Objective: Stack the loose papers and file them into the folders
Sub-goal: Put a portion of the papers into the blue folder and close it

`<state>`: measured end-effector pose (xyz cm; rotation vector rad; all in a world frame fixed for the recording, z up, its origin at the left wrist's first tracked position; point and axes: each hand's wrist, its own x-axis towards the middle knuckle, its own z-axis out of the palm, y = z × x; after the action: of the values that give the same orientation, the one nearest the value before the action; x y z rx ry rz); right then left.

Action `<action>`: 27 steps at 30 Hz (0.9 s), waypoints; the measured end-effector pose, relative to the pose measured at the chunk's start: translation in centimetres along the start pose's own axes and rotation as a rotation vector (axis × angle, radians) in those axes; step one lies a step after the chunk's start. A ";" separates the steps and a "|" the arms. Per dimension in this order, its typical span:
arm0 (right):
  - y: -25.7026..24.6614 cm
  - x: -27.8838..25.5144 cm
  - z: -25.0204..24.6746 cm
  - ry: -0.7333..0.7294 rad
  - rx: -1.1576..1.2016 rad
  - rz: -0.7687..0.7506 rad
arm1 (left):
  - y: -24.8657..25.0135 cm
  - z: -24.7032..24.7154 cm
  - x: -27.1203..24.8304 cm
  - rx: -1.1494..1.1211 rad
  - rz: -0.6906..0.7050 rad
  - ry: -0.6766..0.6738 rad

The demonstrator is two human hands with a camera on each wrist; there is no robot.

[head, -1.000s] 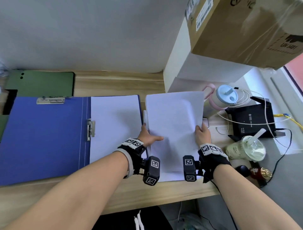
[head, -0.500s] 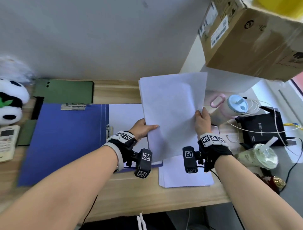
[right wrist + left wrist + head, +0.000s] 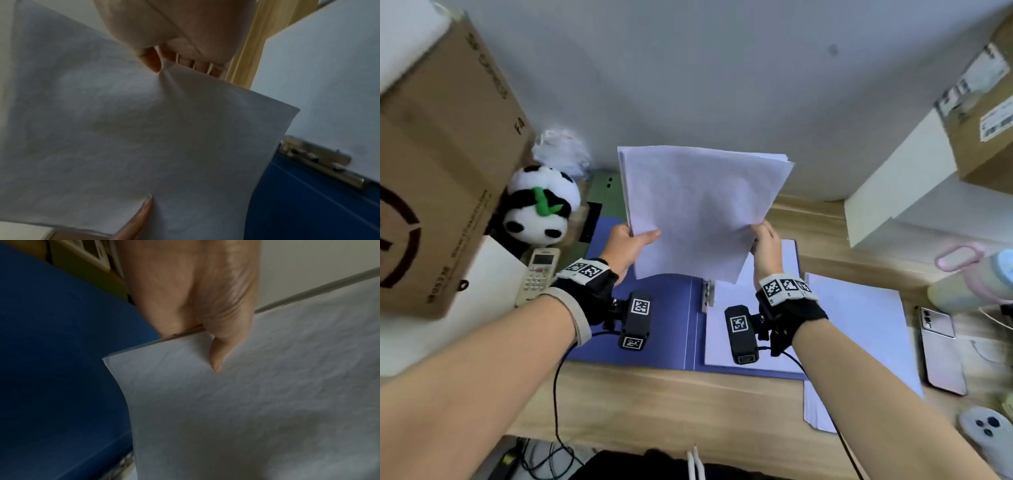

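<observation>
My left hand (image 3: 627, 247) pinches the lower left edge of the paper sheaf (image 3: 702, 205), thumb (image 3: 218, 353) flat on the front face, the other fingers behind it. My right hand (image 3: 766, 247) clamps the lower right edge, thumb tip (image 3: 151, 62) digging in so the sheet puckers there, fingers curled behind. The sheaf stands near upright at frame centre, held in the air over the blue folder (image 3: 664, 325), not touching it. Top edges look fanned at the upper right corner, so the sheets aren't squared.

The folder lies open on the desk (image 3: 661, 401), centre-low in the head view, with its metal clip (image 3: 707, 294) at the spine and a white page already on its right half. A second paper pile (image 3: 866, 329) sits just right of the folder, lower right.

Step in hand, I judge: jog the sheaf. To do it well I'd loosen both pinches a bit, let the bottom edge tap down on the folder or desk until edges line up, then lay it on the right half against the clip. Easing the right thumb should avoid a crease.

Panda toy (image 3: 541, 205) and remote (image 3: 538, 274) sit at the left, phone (image 3: 941, 349) at the right edge.
</observation>
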<state>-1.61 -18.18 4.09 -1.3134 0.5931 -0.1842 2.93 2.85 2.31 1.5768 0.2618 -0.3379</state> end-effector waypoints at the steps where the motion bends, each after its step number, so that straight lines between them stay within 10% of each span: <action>1: 0.4 -0.2 1.1 -0.011 0.015 0.000 | -0.1 -1.0 0.2 0.006 0.004 0.021; 21: 3.2 1.4 4.7 -0.159 -0.419 0.022 | -0.9 -6.8 2.6 0.045 -0.227 -0.059; 27: 5.8 2.1 4.2 -0.380 -0.667 0.377 | -3.1 -9.0 2.8 0.254 -0.381 -0.161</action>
<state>1.12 -14.04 -1.53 -1.7840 0.5815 0.6113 4.86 11.80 -1.47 1.7345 0.4078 -0.8173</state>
